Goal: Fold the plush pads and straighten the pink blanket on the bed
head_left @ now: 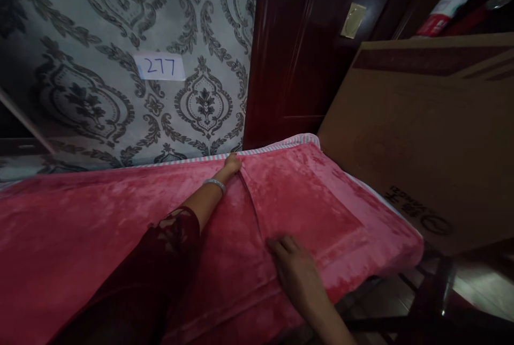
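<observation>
A pink-red plush blanket [217, 259] covers the long surface before me, with a folded edge curving between my two hands. My left hand [232, 164], with a pale bangle on its wrist, is closed on this edge at the far side by the wall. Nearer to me, my right hand [296, 270] has its fingers bent and its fingertips at the lower part of the same edge, seemingly pinching it. The right fingers are slightly blurred. Beyond the edge, to the right, the plush lies flat with a fainter rectangular outline.
Striped cloth [277, 147] shows along the far border. A patterned wall [204, 104] with a card [160, 66] reading 277 stands behind, beside a dark red wooden panel [287, 55]. At right are a large cardboard box [425, 130], a plastic bottle [453, 2] and a dark metal frame [444, 286].
</observation>
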Available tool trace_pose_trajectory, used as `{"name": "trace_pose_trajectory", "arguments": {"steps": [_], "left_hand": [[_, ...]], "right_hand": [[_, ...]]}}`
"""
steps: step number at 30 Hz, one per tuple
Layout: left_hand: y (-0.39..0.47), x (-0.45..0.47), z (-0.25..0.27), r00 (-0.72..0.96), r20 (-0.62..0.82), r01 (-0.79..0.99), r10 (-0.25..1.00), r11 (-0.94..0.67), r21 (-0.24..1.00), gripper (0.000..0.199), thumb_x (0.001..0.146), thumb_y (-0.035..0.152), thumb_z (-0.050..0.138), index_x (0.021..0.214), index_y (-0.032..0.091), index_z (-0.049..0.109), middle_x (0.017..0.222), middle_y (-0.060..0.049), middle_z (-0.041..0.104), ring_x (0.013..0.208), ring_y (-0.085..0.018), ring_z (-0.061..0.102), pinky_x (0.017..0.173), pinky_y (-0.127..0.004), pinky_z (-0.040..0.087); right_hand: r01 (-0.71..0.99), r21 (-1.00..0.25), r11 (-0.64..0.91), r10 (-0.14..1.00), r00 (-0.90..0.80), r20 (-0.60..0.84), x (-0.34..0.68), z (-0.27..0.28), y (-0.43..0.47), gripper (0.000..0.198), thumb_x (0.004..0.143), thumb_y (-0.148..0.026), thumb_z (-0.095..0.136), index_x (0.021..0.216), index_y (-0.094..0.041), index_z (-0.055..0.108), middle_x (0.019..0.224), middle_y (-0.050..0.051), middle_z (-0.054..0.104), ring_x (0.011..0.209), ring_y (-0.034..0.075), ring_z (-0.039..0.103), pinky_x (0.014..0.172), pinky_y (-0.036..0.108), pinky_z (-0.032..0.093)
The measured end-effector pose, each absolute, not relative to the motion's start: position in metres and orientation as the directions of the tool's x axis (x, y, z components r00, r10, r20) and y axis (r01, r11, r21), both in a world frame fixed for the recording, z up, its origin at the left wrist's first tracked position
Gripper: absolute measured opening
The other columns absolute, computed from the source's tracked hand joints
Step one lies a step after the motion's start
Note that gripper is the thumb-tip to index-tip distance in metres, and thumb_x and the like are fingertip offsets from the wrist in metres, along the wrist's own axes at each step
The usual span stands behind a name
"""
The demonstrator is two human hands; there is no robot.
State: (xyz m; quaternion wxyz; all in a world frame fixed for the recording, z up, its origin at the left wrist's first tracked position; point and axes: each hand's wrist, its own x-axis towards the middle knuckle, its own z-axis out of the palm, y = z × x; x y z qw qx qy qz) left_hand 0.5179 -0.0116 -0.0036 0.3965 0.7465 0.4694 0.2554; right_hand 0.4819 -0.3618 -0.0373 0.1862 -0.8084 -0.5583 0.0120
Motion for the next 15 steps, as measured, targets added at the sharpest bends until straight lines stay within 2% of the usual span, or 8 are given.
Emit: {"name": "trace_pose_trajectory", "arguments": {"steps": [2,4,7,10,13,15], "left_hand": [[-0.015,0.518,0.001,0.453,0.052,0.554,0.89,-0.327,0.766,0.059,0.082,0.015,0.067,0.14,0.009,0.057,0.124,-0.021,0.069,0.112,-0.032,0.068,0.092,-0.038,0.054],[-0.022,0.521,0.008,0.504,0.133,0.571,0.853,-0.445,0.69,0.064,0.085,0.017,0.063,0.147,0.01,0.049,0.143,-0.023,0.057,0.131,-0.034,0.057,0.106,-0.043,0.047],[-0.038,0.524,0.013,0.653,0.247,0.498,0.716,-0.651,0.573,0.063,0.089,0.022,0.059,0.151,0.019,0.048,0.162,-0.012,0.041,0.151,-0.027,0.034,0.124,-0.04,0.026],[-0.052,0.524,0.003,0.798,0.238,0.444,0.554,-0.807,0.39,0.058,0.093,0.034,0.057,0.15,0.024,0.05,0.166,-0.007,0.036,0.157,-0.027,0.021,0.129,-0.046,0.012],[-0.056,0.517,-0.019,0.856,0.139,0.473,0.499,-0.862,0.183,0.064,0.099,0.048,0.044,0.157,0.021,0.04,0.168,-0.015,0.029,0.157,-0.034,0.019,0.125,-0.059,0.014],[-0.055,0.513,-0.031,0.85,0.103,0.501,0.516,-0.854,0.143,0.067,0.101,0.053,0.038,0.159,0.019,0.036,0.169,-0.018,0.024,0.157,-0.036,0.017,0.123,-0.062,0.016]], "right_hand": [[0.886,-0.374,-0.274,0.926,0.348,0.147,0.485,-0.023,-0.364,0.028,0.094,-0.017,0.057,0.115,-0.026,0.074,0.109,0.008,0.072,0.1,0.024,0.067,0.085,0.033,0.053],[0.872,-0.414,-0.262,0.925,0.349,0.151,0.493,-0.006,-0.36,0.025,0.099,-0.029,0.056,0.116,-0.025,0.073,0.115,0.009,0.072,0.103,0.023,0.067,0.087,0.034,0.053],[0.894,-0.374,-0.247,0.913,0.344,0.22,0.509,0.012,-0.335,0.037,0.103,-0.037,0.05,0.133,-0.022,0.066,0.133,0.012,0.066,0.122,0.026,0.061,0.103,0.04,0.048],[0.938,-0.264,-0.225,0.935,0.284,0.213,0.524,0.006,-0.299,0.06,0.1,-0.044,0.057,0.155,-0.022,0.045,0.161,0.013,0.042,0.15,0.031,0.034,0.121,0.054,0.028],[0.954,-0.207,-0.218,0.968,0.238,0.076,0.531,-0.016,-0.277,0.078,0.097,-0.055,0.058,0.163,-0.029,0.026,0.171,0.01,0.017,0.157,0.036,0.011,0.122,0.067,0.015],[0.957,-0.205,-0.203,0.977,0.212,0.018,0.533,-0.028,-0.273,0.08,0.097,-0.058,0.055,0.164,-0.032,0.019,0.172,0.008,0.01,0.158,0.036,0.005,0.121,0.069,0.011]]}}
